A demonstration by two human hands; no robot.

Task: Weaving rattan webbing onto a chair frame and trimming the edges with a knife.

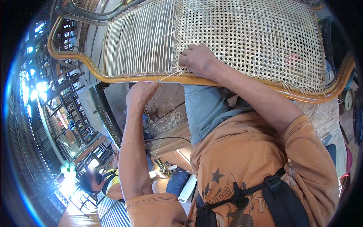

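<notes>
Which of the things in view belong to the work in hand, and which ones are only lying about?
In the work:
left hand, holding a strand
right hand, on the cane
frame

Apparently just lying about:
fibre scraps
black cable
white object, kind unclear

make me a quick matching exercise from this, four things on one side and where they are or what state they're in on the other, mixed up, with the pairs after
Things
1. pale woven cane panel
2. glossy golden-brown wooden frame
3. loose thin pale scraps
4. person's left grip

Places and states
A. tangled together, left of the blue-grey cloth trousers
B. pinching a thin pale strand
C. lattice on its right part, mostly parallel strands on its left
D. curved, running along the panel's near edge

Pairs
1-C, 2-D, 3-A, 4-B
</notes>
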